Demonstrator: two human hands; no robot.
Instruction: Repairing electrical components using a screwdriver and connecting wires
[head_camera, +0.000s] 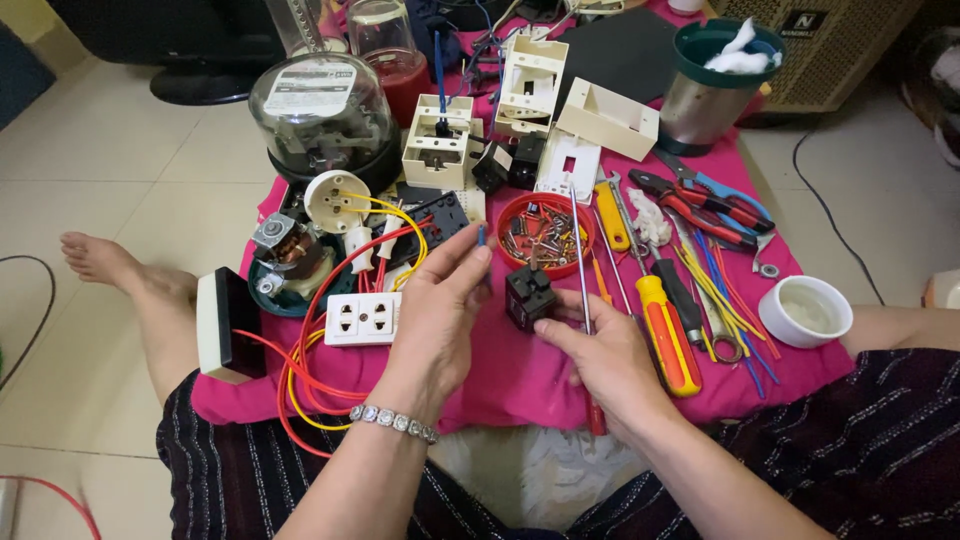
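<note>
My left hand (438, 305) pinches a short blue wire piece (481, 238) between thumb and fingertips, held upright above the pink cloth (520, 375). My right hand (605, 365) grips a small black electrical part (530, 296) with its fingertips and also holds a long thin screwdriver (580, 260) whose shaft points up past the red bowl. The black part sits just right of my left fingertips. A bracelet circles my left wrist.
A red bowl of screws (545, 232) lies beyond the hands. A white double socket (362, 319) with red and yellow wires is at left. Pliers (700, 205), screwdrivers (668, 335), a white cup (806, 310), a glass-domed meter (322, 115) and cream boxes (440, 145) crowd the cloth.
</note>
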